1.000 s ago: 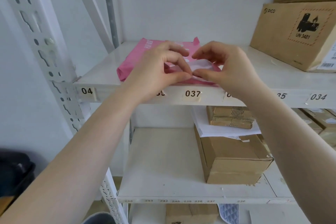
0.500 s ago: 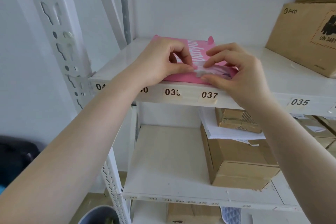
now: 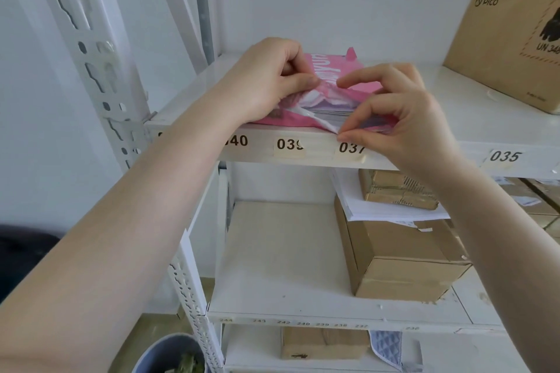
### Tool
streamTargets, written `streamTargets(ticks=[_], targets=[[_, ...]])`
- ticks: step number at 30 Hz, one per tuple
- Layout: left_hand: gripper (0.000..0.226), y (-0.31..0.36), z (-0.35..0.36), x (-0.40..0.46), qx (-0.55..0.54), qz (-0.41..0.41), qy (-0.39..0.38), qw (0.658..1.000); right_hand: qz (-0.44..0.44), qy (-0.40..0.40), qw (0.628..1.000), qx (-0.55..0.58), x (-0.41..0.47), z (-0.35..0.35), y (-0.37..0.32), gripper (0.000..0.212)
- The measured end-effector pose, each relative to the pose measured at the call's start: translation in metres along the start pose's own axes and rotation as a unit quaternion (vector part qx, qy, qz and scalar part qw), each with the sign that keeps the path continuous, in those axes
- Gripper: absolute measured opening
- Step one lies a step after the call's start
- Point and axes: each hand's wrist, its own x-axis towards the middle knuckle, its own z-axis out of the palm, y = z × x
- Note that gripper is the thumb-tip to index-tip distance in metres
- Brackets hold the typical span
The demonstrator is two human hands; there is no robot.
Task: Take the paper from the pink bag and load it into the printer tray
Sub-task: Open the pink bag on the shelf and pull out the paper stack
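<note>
A pink bag with white lettering lies flat on the upper white shelf, its mouth at the shelf's front edge. My left hand pinches the upper flap of the mouth and holds it up. My right hand pinches the lower white-lined flap and holds it down over the shelf edge. Between the flaps the edge of a paper stack shows, white and pale lilac, still inside the bag. No printer is in view.
A large PICO cardboard box stands at the right of the same shelf. On the shelf below sit a brown box, loose white sheets and a small parcel. A perforated rack post rises at left. A grey bin stands on the floor.
The bag's mouth, pinched nearly flat before, now gapes: my left hand raised the upper flap and my right hand drew the lower flap down, exposing the paper's edge.
</note>
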Motion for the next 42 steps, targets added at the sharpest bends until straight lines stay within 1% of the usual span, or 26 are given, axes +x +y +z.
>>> streamTargets(ticks=[3,5,8,10,12,13,14,16,17,19,21,23,27,30,34,36,39,40,42], targets=[[0.019,0.0,-0.001,-0.002,-0.034,-0.003,-0.016,0.999,0.028,-0.016,0.999,0.019,0.003,-0.003,-0.001,0.007],[0.017,0.0,-0.003,-0.003,-0.049,-0.008,-0.027,0.998,0.055,-0.011,0.998,0.037,0.008,-0.006,-0.002,0.007],[0.016,0.0,-0.008,-0.007,-0.044,0.002,-0.024,0.999,0.08,0.006,0.993,0.087,0.024,-0.008,-0.009,0.016],[0.016,-0.002,-0.01,-0.011,-0.031,0.015,-0.01,0.999,0.075,-0.019,0.995,0.064,0.037,-0.005,-0.016,0.027],[0.009,-0.005,-0.012,-0.018,-0.004,0.041,0.002,0.999,0.078,-0.051,0.995,0.033,0.049,0.0,-0.019,0.031],[0.007,-0.007,-0.012,-0.022,0.008,0.058,0.007,0.998,0.08,-0.063,0.995,0.021,0.054,0.001,-0.02,0.029],[0.012,-0.008,-0.011,-0.027,0.017,0.071,0.01,0.997,0.084,-0.074,0.994,0.02,0.059,0.002,-0.019,0.024],[0.018,-0.009,-0.009,-0.034,0.031,0.092,0.007,0.995,0.103,-0.082,0.989,0.062,0.065,0.002,-0.017,0.015],[0.016,-0.009,-0.008,-0.035,0.046,0.105,0.006,0.993,0.113,-0.075,0.987,0.085,0.068,0.001,-0.015,0.012],[0.016,-0.008,-0.005,-0.034,0.1,0.126,0.022,0.987,0.135,-0.055,0.982,0.124,0.07,-0.001,-0.011,0.013],[0.017,-0.008,-0.004,-0.03,0.131,0.126,0.05,0.982,0.156,-0.048,0.974,0.157,0.071,-0.001,-0.008,0.013],[0.015,-0.009,-0.005,-0.029,0.139,0.113,0.073,0.981,0.167,-0.047,0.97,0.17,0.072,0.0,-0.006,0.01],[0.02,-0.011,-0.006,-0.03,0.15,0.095,0.086,0.98,0.173,-0.045,0.968,0.174,0.072,0.002,-0.003,0.01],[0.022,-0.011,-0.007,-0.035,0.132,0.104,0.067,0.984,0.165,-0.05,0.973,0.152,0.071,0.005,-0.004,0.014],[0.018,-0.013,-0.003,-0.046,0.122,0.102,0.047,0.986,0.157,-0.051,0.978,0.124,0.071,0.004,-0.006,0.018],[0.017,-0.015,-0.002,-0.049,0.11,0.092,0.047,0.989,0.149,-0.046,0.983,0.099,0.072,0.003,-0.008,0.018],[0.015,-0.018,-0.004,-0.049,0.082,0.069,0.039,0.993,0.134,-0.019,0.99,0.04,0.072,0.006,-0.013,0.012],[0.014,-0.019,-0.006,-0.049,0.073,0.058,0.035,0.995,0.131,-0.006,0.991,0.022,0.071,0.009,-0.015,0.012],[0.013,-0.02,-0.008,-0.049,0.063,0.035,0.042,0.997,0.12,0.007,0.993,-0.004,0.064,0.017,-0.021,0.021]])
